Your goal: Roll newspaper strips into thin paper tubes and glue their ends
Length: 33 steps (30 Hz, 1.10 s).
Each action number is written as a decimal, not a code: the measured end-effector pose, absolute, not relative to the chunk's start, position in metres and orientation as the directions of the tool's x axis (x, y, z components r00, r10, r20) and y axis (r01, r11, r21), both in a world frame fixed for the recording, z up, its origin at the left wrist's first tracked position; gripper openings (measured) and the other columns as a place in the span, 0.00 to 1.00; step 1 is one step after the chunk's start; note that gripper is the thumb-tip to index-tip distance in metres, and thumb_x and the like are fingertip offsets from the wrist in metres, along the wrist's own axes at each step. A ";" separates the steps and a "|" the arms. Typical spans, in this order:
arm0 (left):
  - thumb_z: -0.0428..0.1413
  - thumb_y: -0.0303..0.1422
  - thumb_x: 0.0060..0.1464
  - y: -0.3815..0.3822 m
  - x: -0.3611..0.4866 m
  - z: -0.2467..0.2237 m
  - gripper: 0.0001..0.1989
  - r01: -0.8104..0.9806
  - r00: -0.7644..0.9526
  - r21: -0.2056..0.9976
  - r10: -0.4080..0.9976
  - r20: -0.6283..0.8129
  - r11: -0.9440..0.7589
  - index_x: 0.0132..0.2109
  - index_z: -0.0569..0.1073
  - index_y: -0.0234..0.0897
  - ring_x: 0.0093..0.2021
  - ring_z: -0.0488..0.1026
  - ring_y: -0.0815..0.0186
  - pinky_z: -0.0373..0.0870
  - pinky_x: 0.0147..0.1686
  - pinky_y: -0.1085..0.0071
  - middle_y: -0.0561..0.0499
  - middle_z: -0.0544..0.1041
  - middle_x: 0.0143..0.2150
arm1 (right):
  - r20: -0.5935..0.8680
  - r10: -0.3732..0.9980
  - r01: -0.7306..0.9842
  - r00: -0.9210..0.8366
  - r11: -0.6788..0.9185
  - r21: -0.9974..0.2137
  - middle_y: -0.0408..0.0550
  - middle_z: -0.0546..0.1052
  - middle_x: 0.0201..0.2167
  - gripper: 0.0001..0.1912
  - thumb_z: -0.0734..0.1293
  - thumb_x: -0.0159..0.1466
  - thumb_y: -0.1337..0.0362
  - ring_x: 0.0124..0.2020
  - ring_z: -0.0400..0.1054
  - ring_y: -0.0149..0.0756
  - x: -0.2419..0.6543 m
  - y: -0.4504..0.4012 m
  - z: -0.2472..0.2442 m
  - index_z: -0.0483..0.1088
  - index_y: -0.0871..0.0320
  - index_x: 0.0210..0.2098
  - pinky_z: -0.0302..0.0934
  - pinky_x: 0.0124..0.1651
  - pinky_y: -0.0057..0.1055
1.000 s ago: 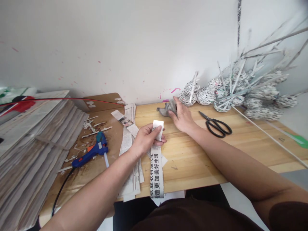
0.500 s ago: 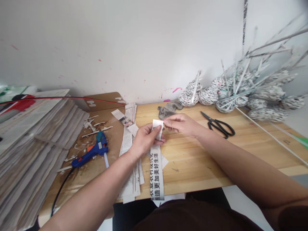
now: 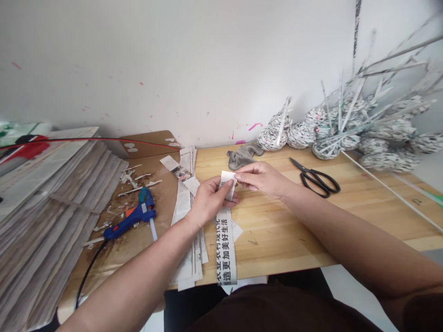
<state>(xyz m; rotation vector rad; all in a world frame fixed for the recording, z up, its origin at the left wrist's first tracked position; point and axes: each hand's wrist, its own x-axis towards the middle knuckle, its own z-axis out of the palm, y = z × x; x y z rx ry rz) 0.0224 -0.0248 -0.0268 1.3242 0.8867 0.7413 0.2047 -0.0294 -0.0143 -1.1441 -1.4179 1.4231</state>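
While your left hand (image 3: 211,199) and right hand (image 3: 259,177) pinch the newspaper strip (image 3: 225,240) with fingers clamped, uneven pulling could tear it.

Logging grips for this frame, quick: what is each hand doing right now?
Left hand: closed, holding the newspaper strip near its top.
Right hand: fingertips pinching the strip's top edge.
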 end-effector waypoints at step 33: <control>0.58 0.39 0.53 -0.030 0.025 -0.029 0.16 0.041 0.504 0.997 0.860 -0.076 0.064 0.44 0.72 0.32 0.35 0.77 0.62 0.77 0.38 0.62 0.47 0.79 0.33 | -0.040 0.999 0.000 -0.030 -0.040 -0.999 0.36 0.62 0.14 0.16 0.75 0.49 0.53 0.16 0.50 0.22 0.194 -0.030 -0.022 0.72 0.61 0.24 0.40 0.18 0.25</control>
